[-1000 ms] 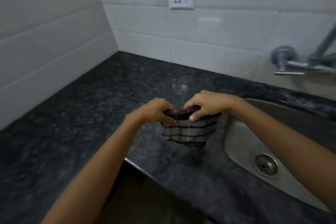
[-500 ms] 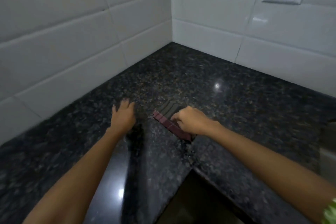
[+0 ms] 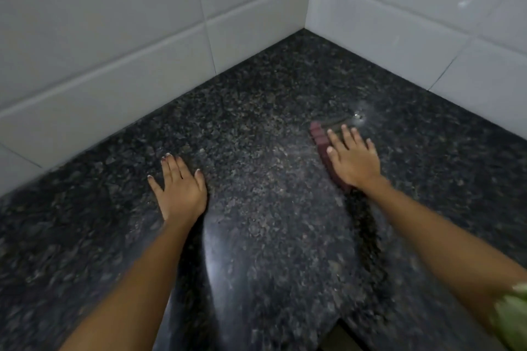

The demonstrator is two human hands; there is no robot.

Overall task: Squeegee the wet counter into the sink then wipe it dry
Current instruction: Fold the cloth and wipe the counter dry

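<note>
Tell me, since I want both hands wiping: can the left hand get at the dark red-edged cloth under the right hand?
Probably yes. The left hand lies flat and empty on the black speckled granite counter, and only bare counter separates it from the cloth pressed down by the right hand.

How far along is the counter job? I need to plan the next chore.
Squeegeeing looks done: no squeegee shows. In hand: the right hand presses a folded maroon-edged cloth flat on the dark speckled granite counter, near the tiled corner. The left hand rests flat. Left: the counter nearer the person, which shines as if wet.

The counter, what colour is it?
Black counter with brownish-grey speckles, seen in the head view.
</note>
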